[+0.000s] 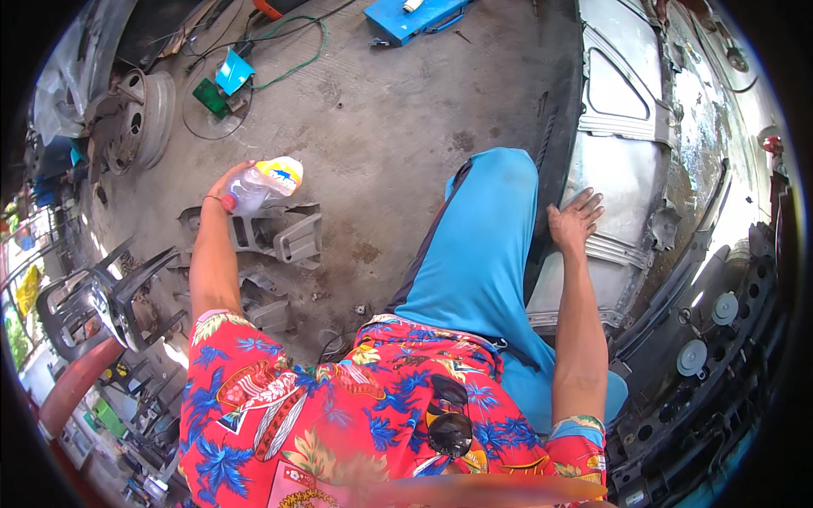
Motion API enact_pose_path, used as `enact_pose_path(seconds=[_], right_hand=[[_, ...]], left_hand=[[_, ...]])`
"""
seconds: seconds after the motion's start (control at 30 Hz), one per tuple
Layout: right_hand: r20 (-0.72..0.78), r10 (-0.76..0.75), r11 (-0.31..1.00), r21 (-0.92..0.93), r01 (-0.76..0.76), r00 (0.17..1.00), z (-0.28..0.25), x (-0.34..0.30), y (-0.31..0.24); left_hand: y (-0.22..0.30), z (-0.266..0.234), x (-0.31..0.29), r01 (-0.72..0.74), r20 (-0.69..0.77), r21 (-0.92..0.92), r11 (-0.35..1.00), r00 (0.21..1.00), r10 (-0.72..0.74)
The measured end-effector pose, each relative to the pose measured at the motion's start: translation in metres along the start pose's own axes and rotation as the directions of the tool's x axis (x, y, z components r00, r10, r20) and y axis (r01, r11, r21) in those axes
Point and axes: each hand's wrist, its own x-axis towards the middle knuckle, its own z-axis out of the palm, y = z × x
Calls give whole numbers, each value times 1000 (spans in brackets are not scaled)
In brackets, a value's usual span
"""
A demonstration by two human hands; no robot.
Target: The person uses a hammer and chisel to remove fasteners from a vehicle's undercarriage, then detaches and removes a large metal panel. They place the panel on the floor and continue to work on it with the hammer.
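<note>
My left hand is closed around a clear plastic bottle with a red cap and a yellow and white label. The bottle lies tilted, its cap end toward my wrist, above the concrete floor. Just below it on the floor sits a grey metal bracket part. On the other side, my right hand lies with fingers spread on a long silvery metal panel. That panel has ribs and a rounded triangular cutout at its far part. My bent leg in blue trousers is between my two hands.
A blue case lies at the far middle of the floor. Far left are a green and blue tool with a green cord and a wheel rim. Dark vehicle parts crowd the right; a metal-framed chair-like piece stands left.
</note>
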Motion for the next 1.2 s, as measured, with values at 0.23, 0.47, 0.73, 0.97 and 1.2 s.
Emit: enact_pose_path(seconds=[0.23, 0.47, 0.73, 0.97, 1.2], right_hand=[[23, -6, 1000, 14, 5, 1000, -4, -2, -1], [18, -11, 999, 40, 10, 1000, -8, -3, -4], [33, 16, 999, 31, -17, 999, -13, -5, -6], [41, 12, 998, 63, -15, 999, -18, -7, -6], [44, 23, 995, 95, -27, 999, -25, -9, -5]], left_hand=[[17, -7, 18, 50, 4, -7, 999, 999, -50], [38, -16, 8, 17, -75, 174, 985, 997, -4], [59, -42, 18, 80, -368, 471, 879, 923, 113], [132, 93, -34, -525, -108, 792, 311, 382, 918], [96, 420, -75, -869, 500, 482, -113, 167, 850]])
